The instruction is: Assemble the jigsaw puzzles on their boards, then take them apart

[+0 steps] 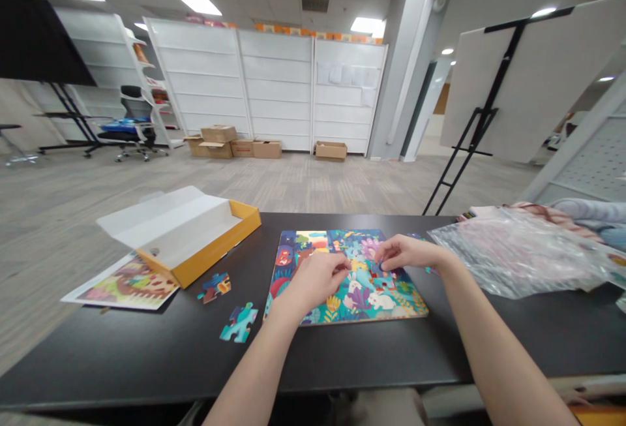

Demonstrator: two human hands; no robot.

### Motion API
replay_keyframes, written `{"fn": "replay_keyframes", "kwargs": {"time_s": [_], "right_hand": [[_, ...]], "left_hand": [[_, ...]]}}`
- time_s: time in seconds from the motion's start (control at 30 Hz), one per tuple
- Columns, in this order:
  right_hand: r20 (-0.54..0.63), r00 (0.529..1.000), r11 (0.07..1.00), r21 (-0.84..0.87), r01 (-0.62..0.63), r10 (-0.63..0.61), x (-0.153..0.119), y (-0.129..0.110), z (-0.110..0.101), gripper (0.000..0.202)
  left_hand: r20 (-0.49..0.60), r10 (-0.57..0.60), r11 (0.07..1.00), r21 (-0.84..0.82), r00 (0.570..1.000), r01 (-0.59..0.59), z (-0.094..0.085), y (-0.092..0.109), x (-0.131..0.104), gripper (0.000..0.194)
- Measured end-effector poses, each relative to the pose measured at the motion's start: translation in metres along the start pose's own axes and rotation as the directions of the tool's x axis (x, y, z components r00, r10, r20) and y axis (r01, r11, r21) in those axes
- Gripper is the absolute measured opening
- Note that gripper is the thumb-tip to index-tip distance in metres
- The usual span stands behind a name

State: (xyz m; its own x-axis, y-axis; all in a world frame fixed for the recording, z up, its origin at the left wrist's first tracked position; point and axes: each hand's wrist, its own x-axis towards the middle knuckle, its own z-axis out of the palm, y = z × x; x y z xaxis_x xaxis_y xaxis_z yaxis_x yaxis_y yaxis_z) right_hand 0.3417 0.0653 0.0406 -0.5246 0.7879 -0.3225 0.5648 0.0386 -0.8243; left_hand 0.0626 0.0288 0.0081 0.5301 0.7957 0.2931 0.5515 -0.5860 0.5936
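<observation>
1. Leftmost, at the tabletop's (342, 361) far left corner, a yellow box (220, 250) sits lid-open, white lining showing inside; a bump could nudge it off.
2. Left of the puzzle (359, 282), a teal piece (239, 322) lies beside the left forearm (274, 348) — an outward swing could sweep it away.
3. Mid-tabletop, nearer the far edge, both hands curl over the puzzle: left hand (320, 276), then right hand (403, 253). Whether either pinches a piece, I cannot tell; pressing askew could unseat neighbours.
4. Toward the right edge, a plastic bag (513, 256) has something pinkish in or under it.
</observation>
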Motion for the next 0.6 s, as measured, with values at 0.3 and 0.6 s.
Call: {"fn": "replay_keyframes", "kwargs": {"time_s": [0.3, 0.6], "right_hand": [[-0.029, 0.999, 1.0, -0.004, -0.023, 0.022, 0.0049, 0.0031, 0.0027, 0.04], [0.008, 1.0, 0.999, -0.045, -0.016, 0.016, 0.002, 0.0011, 0.0033, 0.041]], "left_hand": [[0.053, 0.014, 0.993, 0.114, 0.998, -0.02, 0.0007, -0.0003, 0.0012, 0.018], [0.072, 0.033, 0.994, 0.104, 0.997, -0.04, -0.0029, 0.004, -0.001, 0.015]]}}
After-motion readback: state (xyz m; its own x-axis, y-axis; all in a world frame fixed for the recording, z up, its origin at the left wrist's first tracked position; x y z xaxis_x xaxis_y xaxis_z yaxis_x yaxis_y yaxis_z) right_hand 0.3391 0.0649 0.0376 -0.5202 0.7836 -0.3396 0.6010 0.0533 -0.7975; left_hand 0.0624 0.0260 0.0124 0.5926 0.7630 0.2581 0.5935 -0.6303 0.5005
